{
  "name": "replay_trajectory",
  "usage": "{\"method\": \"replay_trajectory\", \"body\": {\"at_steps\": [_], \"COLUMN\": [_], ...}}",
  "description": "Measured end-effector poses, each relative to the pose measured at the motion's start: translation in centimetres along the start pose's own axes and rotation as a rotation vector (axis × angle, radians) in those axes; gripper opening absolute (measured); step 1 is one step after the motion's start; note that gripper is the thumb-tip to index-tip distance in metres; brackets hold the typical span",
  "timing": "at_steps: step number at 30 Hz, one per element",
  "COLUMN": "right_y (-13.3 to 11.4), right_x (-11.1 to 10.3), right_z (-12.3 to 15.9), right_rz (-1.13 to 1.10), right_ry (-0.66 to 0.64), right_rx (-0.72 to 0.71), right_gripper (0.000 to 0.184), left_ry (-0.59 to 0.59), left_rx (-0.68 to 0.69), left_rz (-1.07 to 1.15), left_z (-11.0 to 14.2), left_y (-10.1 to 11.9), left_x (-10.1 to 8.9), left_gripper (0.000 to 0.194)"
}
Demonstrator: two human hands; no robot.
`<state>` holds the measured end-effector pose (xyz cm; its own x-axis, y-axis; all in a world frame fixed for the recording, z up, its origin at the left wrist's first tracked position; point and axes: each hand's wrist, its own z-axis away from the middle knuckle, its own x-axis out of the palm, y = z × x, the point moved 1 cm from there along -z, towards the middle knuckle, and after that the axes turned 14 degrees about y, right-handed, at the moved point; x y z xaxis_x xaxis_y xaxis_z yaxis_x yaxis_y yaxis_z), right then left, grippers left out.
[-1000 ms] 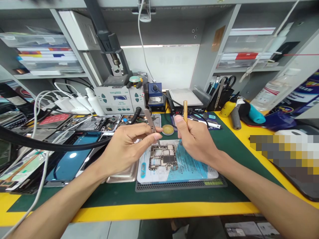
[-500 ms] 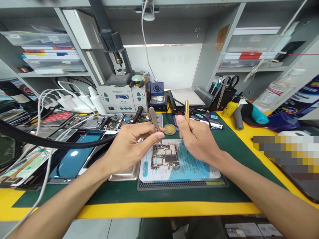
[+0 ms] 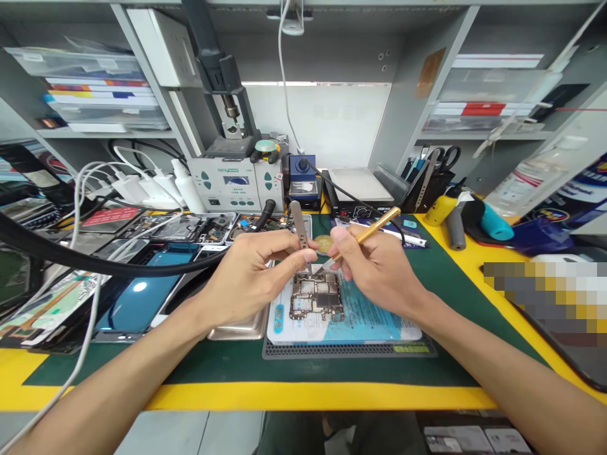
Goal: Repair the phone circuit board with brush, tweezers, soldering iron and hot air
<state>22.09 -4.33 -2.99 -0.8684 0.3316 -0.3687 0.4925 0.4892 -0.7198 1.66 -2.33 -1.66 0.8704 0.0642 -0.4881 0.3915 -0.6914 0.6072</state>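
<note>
A phone logic board (image 3: 317,297) lies flat on a blue and white pad (image 3: 379,322). My left hand (image 3: 265,265) is closed around grey metal tweezers (image 3: 298,227), whose tips point down at the board's upper edge. My right hand (image 3: 374,262) pinches a gold-handled craft knife (image 3: 379,227) like a pen. Its blade slants down-left to the upper edge of the board, close by the tweezer tips. Whether the blade touches the board I cannot tell. Behind my hands sits a small round gold tin (image 3: 324,244).
A hot air station (image 3: 237,183) stands at the back, with a soldering station (image 3: 303,177) beside it. Opened phones and a blue phone panel (image 3: 152,278) lie left. A black hose (image 3: 118,272) crosses above them. Bottles (image 3: 443,205) and a dark device (image 3: 545,316) are right.
The right hand has turned, and the craft knife has tilted from upright to a slant, its blade now at the board. The left hand with the tweezers has barely moved; the view has shifted slightly.
</note>
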Motion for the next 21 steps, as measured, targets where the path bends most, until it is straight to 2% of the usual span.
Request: {"method": "replay_trajectory", "body": {"at_steps": [6,21], "right_y": [-0.18,-0.07], "right_x": [0.04,0.29], "right_z": [0.22,0.13], "right_rz": [0.067,0.055], "right_ry": [-0.040,-0.062], "right_rx": [-0.066,-0.016], "right_gripper": [0.051,0.053], "left_ry": [0.009,-0.001], "left_rx": [-0.015,0.013], "left_rz": [0.026,0.030], "left_z": [-0.04,0.00], "left_y": [0.07,0.01], "left_x": [0.07,0.15], "left_gripper": [0.024,0.028]}}
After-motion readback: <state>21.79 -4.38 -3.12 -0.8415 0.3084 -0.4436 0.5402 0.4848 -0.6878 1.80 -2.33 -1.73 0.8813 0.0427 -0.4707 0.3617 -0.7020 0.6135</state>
